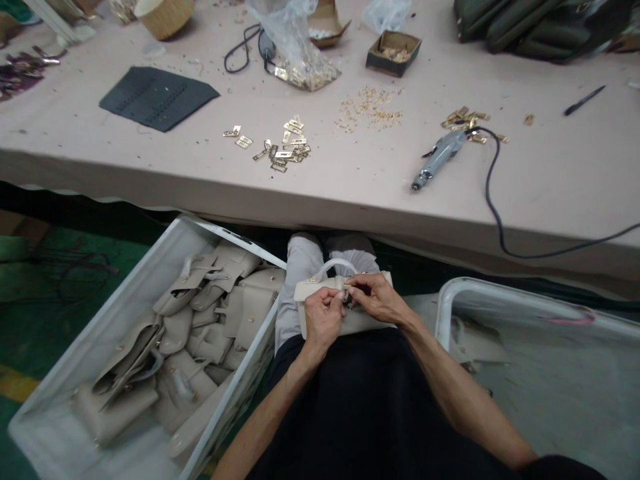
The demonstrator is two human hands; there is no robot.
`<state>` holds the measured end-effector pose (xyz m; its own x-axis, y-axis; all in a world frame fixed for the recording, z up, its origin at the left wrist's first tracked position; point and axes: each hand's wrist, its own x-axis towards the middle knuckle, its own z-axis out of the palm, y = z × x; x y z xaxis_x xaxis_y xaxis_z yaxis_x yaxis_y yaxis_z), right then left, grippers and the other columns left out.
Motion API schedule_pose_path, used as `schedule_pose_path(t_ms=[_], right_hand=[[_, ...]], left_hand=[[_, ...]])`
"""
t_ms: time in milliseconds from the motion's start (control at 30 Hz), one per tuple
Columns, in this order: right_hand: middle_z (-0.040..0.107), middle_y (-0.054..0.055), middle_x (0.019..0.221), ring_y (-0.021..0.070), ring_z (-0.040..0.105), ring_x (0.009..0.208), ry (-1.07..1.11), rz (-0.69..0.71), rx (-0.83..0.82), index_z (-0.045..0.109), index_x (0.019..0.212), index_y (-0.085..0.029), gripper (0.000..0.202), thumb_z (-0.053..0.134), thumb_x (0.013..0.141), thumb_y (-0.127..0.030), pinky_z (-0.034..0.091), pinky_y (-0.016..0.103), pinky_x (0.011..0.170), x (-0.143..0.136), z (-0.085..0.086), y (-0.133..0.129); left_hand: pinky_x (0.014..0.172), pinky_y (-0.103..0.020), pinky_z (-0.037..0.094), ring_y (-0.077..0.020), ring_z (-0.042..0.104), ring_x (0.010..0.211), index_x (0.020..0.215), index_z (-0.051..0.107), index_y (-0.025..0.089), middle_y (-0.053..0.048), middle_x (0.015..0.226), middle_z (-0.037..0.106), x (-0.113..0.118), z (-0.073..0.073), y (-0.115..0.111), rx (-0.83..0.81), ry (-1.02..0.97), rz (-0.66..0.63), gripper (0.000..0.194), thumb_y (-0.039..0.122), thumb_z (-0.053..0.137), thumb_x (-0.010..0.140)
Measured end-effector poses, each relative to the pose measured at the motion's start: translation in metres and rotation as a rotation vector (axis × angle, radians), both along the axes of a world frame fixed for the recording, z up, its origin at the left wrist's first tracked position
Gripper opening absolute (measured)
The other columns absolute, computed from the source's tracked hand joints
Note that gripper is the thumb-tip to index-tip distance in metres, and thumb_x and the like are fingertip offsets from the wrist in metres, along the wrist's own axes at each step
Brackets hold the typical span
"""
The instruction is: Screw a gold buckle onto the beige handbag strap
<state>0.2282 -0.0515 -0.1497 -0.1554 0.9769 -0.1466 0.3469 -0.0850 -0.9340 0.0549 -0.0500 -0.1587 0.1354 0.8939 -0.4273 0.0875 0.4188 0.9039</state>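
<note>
The upper half of the frame is being filled by the counter (345,170), across which loose hardware is being kept spread. At lower left, a long white bin (135,300) is being heaped with many handbags (205,333); at lower right, a second bin (570,373) is being occupied, as far as is being shown, by only a few pale pieces near its left end. Which bin is being used for finished work cannot be told.

At lower centre, a beige handbag (367,325) is being supported on the lap, its handle being turned towards the counter. Both hands are being brought together over its front. The grip of the left hand (324,313) is being kept closed, thumb and finger being pinched at a small metal fitting (347,301); the grip of the right hand (375,295) is being curled in against the same spot — whether the fitting itself is being gripped there is being hidden by the fingers.

This fitting is apparently being worked on, so the bag is being judged unfinished. The grey power screwdriver (440,160) is being left lying at upper right, out of both hands. Plenty of supply is evidently remaining: metal plates (283,155) are being seen near the upper middle, and tiny gold pieces (373,110) — smallest of all — are being left scattered to their right.
</note>
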Motion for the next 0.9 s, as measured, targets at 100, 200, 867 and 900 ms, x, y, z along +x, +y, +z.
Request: schedule_pose_path(t_ms=[100,200,867,900], right_hand=[[0.071,0.002,0.074,0.0144,0.057,0.062,-0.044,-0.055,0.034,0.077,0.092,-0.017,0.018,0.061,0.089,-0.024,0.037,0.026,0.055,-0.003,-0.003,0.0],[0.069,0.002,0.071,0.0138,0.053,0.059,-0.055,-0.105,0.044,0.076,0.084,-0.017,0.016,0.061,0.085,-0.022,0.038,0.026,0.055,-0.007,-0.006,0.002],[0.064,0.001,0.068,0.0119,0.054,0.057,0.206,-0.138,-0.141,0.07,0.082,-0.016,0.037,0.068,0.093,-0.051,0.04,0.023,0.053,-0.005,-0.013,0.006],[0.064,0.0,0.068,0.0123,0.054,0.057,0.228,-0.132,-0.13,0.07,0.082,-0.016,0.037,0.068,0.093,-0.051,0.04,0.024,0.053,-0.004,-0.011,0.007]], left_hand=[[0.046,-0.02,0.035,-0.0095,0.05,0.043,0.077,0.069,0.016,0.001,0.051,0.061,0.003,0.006,0.002,-0.002,0.025,0.0,0.019,0.034,0.069,0.084],[0.045,-0.021,0.034,-0.0105,0.05,0.042,0.074,0.068,0.016,0.001,0.048,0.061,0.005,0.01,0.003,0.0,0.05,-0.004,0.019,0.033,0.069,0.083],[0.054,-0.026,0.042,-0.0149,0.057,0.054,0.084,0.078,0.017,-0.002,0.062,0.068,0.002,0.014,0.006,0.151,0.284,-0.06,0.018,0.032,0.069,0.086],[0.058,-0.027,0.045,-0.0158,0.059,0.059,0.091,0.08,0.018,-0.004,0.069,0.069,0.001,0.017,0.005,0.222,0.326,-0.067,0.017,0.032,0.071,0.086]])
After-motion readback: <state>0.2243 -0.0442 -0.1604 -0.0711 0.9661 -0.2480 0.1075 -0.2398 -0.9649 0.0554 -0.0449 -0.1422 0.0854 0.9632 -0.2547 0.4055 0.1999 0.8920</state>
